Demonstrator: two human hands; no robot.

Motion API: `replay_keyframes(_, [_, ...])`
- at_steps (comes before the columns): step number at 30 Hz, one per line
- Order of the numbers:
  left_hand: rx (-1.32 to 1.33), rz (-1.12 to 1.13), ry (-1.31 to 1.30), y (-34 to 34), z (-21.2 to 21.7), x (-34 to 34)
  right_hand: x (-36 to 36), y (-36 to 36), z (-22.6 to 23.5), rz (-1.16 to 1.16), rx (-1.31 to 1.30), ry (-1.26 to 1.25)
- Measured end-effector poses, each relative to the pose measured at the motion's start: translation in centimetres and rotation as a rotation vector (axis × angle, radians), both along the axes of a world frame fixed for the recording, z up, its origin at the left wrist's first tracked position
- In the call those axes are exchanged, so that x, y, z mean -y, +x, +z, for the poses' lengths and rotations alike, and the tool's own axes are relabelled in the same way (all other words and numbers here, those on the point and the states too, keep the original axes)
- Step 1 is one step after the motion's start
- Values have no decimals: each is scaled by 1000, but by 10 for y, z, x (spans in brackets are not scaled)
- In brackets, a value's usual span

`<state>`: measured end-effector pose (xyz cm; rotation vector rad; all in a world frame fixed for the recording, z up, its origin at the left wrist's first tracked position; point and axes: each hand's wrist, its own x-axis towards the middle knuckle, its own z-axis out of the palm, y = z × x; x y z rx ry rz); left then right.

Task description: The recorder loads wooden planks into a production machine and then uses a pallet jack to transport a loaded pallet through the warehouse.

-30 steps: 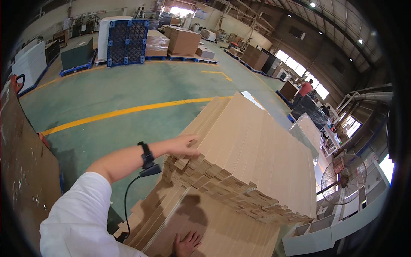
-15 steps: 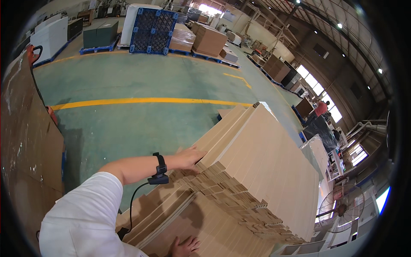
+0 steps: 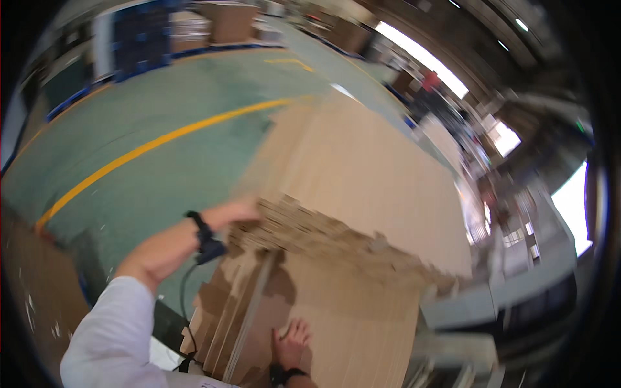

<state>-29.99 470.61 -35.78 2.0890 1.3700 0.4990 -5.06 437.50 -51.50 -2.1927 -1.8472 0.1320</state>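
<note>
A tall stack of flat brown cardboard sheets (image 3: 362, 174) fills the middle of the blurred view. My left hand (image 3: 236, 212) reaches out and rests on the ragged left edge of the upper sheets; a black wrist strap with a hanging cable (image 3: 200, 236) is on that arm. My right hand (image 3: 291, 343) lies flat, fingers spread, on a lower cardboard sheet (image 3: 349, 310) close to me. Neither hand grips anything that I can see.
Green floor with a yellow line (image 3: 149, 152) lies to the left. More brown cardboard (image 3: 26, 291) stands at my far left. Blue pallets and boxes (image 3: 149, 32) are at the back. Grey machinery (image 3: 517, 271) is on the right.
The view has swung and blurred. My left hand stays on the stack's left edge, and my right hand shows more fully on the lower sheet.
</note>
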Motion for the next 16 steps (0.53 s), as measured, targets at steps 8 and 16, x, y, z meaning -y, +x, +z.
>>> replay_keyframes(8, [521, 121, 96, 185, -53, 44, -10, 222, -53, 17, 47, -82])
replay_keyframes(16, [1083, -887, -751, 90, -231, 87, 82, 312, -39, -107, -275, -142])
